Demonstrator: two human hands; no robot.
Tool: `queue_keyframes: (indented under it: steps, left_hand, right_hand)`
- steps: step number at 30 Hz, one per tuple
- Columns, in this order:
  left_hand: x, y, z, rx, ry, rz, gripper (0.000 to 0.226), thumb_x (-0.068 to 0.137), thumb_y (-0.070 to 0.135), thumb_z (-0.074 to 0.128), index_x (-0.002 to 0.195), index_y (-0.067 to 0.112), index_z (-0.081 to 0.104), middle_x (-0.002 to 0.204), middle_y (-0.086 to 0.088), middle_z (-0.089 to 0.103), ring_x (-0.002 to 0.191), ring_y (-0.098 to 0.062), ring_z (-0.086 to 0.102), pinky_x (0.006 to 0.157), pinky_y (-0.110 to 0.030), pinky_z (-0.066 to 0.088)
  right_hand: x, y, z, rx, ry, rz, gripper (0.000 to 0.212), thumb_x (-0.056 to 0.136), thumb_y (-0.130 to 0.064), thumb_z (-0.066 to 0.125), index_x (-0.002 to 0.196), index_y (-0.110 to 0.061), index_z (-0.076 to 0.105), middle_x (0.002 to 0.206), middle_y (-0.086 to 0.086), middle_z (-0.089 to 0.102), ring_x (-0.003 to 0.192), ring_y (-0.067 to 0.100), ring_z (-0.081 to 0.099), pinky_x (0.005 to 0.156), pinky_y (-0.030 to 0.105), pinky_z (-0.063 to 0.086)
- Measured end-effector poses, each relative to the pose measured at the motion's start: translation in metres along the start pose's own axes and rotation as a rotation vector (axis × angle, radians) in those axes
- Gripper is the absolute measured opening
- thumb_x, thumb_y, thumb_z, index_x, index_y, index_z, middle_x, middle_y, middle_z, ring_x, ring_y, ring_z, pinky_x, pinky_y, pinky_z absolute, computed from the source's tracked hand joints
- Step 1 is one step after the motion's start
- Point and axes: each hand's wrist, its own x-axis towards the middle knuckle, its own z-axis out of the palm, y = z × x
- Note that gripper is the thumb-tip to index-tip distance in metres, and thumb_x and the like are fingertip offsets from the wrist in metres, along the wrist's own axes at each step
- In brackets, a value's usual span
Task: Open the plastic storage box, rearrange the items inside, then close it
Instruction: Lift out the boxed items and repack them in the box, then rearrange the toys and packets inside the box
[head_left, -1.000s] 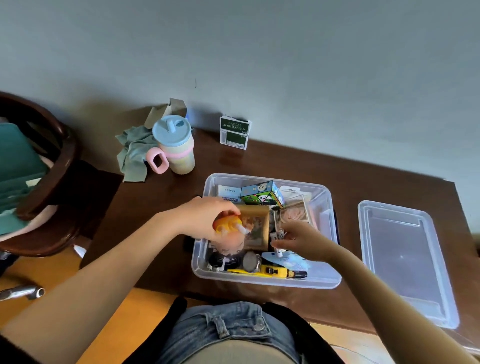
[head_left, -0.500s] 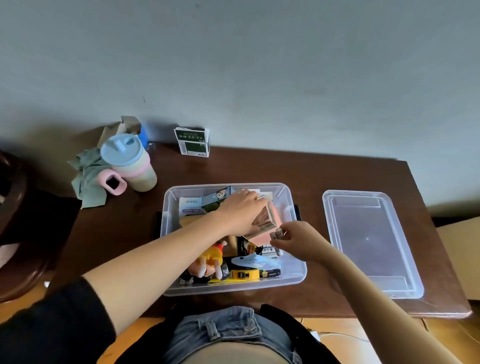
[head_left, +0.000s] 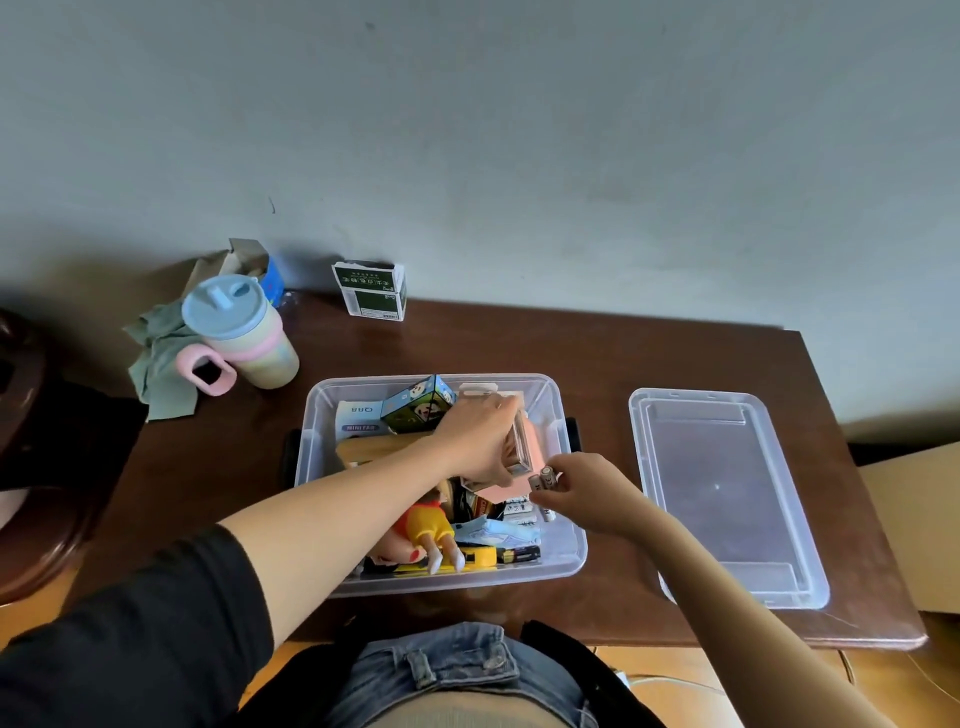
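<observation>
Rearranging step, lid off. Near: the right hand (head_left: 587, 493) pinches two small batteries (head_left: 542, 478) over the clear storage box (head_left: 563, 564); they are best set flat in a free gap. Mid: the left hand (head_left: 480, 441), arm crossing the box, grips a framed picture (head_left: 522, 441) on edge; seat it against the right wall. Beyond: the lid (head_left: 727, 493) lies on the table (head_left: 519, 343).

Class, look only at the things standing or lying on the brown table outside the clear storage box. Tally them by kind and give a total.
Clear lid: 1
Cup with blue lid: 1
Green and white carton: 1
Grey-green cloth: 1
Opened blue carton: 1
Total: 5
</observation>
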Motion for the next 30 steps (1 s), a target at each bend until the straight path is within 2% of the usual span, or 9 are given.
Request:
queue_keyframes:
  steps: [5, 10, 14, 18, 22, 24, 26, 28, 30]
  left_hand:
    - [-0.021, -0.004, -0.020, -0.344, 0.224, -0.020, 0.085, 0.063, 0.061, 0.075, 0.132, 0.027, 0.040, 0.124, 0.004, 0.054, 0.108, -0.013, 0.054, 0.086, -0.026, 0.043]
    - [-0.043, -0.027, -0.058, -0.987, 0.352, -0.129, 0.060, 0.074, 0.019, 0.080, 0.124, 0.027, 0.046, 0.116, 0.010, 0.055, 0.097, 0.002, 0.054, 0.080, -0.009, 0.045]
    - [-0.073, -0.059, -0.063, -1.032, 0.334, -0.146, 0.052, 0.081, 0.012, 0.074, 0.122, 0.028, 0.047, 0.116, 0.011, 0.057, 0.099, 0.003, 0.056, 0.080, -0.011, 0.045]
    - [-0.102, -0.082, -0.051, -1.034, 0.344, -0.256, 0.064, 0.066, 0.039, 0.074, 0.124, 0.034, 0.046, 0.110, 0.011, 0.060, 0.099, 0.002, 0.058, 0.084, -0.017, 0.043]
    - [-0.116, -0.092, -0.032, -1.183, 0.407, -0.339, 0.058, 0.075, 0.019, 0.073, 0.125, 0.027, 0.045, 0.110, 0.000, 0.062, 0.101, -0.012, 0.059, 0.087, -0.022, 0.046]
    - [-0.120, -0.093, -0.026, -1.258, 0.423, -0.355, 0.053, 0.082, 0.009, 0.070, 0.126, 0.024, 0.045, 0.111, -0.003, 0.062, 0.100, -0.014, 0.060, 0.085, -0.022, 0.048]
    - [-0.121, -0.094, -0.021, -1.307, 0.436, -0.365, 0.053, 0.082, 0.008, 0.069, 0.127, 0.021, 0.045, 0.110, -0.004, 0.062, 0.097, -0.012, 0.059, 0.081, -0.018, 0.048]
    - [-0.123, -0.092, -0.020, -1.347, 0.446, -0.378, 0.060, 0.074, 0.020, 0.067, 0.130, 0.018, 0.044, 0.109, -0.003, 0.062, 0.093, -0.007, 0.059, 0.078, -0.016, 0.048]
    - [-0.126, -0.092, -0.019, -1.357, 0.448, -0.384, 0.069, 0.067, 0.032, 0.067, 0.131, 0.018, 0.044, 0.111, -0.004, 0.060, 0.094, -0.006, 0.059, 0.079, -0.018, 0.048]
  right_hand:
    - [-0.002, 0.004, -0.008, -0.014, -0.013, -0.084, 0.028, 0.085, -0.035, 0.064, 0.085, -0.008, 0.061, 0.068, -0.005, 0.056, 0.059, 0.011, 0.049, 0.053, 0.023, 0.035]
    - [0.001, -0.003, -0.012, -0.039, -0.116, -0.184, 0.026, 0.088, -0.034, 0.063, 0.095, -0.009, 0.064, 0.089, 0.001, 0.068, 0.075, 0.013, 0.060, 0.071, 0.031, 0.050]
    - [0.013, -0.013, -0.009, -0.214, -0.110, -0.191, 0.022, 0.089, -0.032, 0.060, 0.082, -0.012, 0.056, 0.082, 0.003, 0.063, 0.072, 0.018, 0.055, 0.064, 0.032, 0.043]
    - [0.031, -0.030, -0.003, -0.415, -0.045, -0.190, 0.020, 0.093, -0.027, 0.053, 0.097, -0.008, 0.060, 0.096, 0.005, 0.065, 0.083, 0.022, 0.061, 0.071, 0.032, 0.052]
    - [0.055, -0.044, 0.010, -0.676, -0.045, -0.141, 0.011, 0.090, -0.003, 0.049, 0.088, -0.005, 0.060, 0.092, 0.009, 0.065, 0.090, 0.026, 0.064, 0.063, 0.029, 0.046]
    - [0.068, -0.041, 0.019, -0.757, -0.076, -0.092, 0.023, 0.085, 0.006, 0.049, 0.068, -0.008, 0.046, 0.078, 0.004, 0.056, 0.092, 0.024, 0.065, 0.061, 0.027, 0.042]
    - [0.081, -0.035, 0.027, -0.803, -0.102, -0.075, 0.035, 0.083, 0.011, 0.050, 0.061, -0.012, 0.034, 0.067, -0.001, 0.045, 0.093, 0.022, 0.065, 0.063, 0.026, 0.043]
    - [0.091, -0.032, 0.034, -0.830, -0.112, -0.060, 0.025, 0.083, 0.012, 0.049, 0.071, -0.010, 0.047, 0.072, -0.002, 0.052, 0.094, 0.020, 0.065, 0.064, 0.025, 0.044]
    - [0.095, -0.030, 0.037, -0.842, -0.104, -0.046, 0.025, 0.086, 0.011, 0.047, 0.096, -0.008, 0.059, 0.095, 0.002, 0.064, 0.094, 0.020, 0.065, 0.063, 0.025, 0.044]
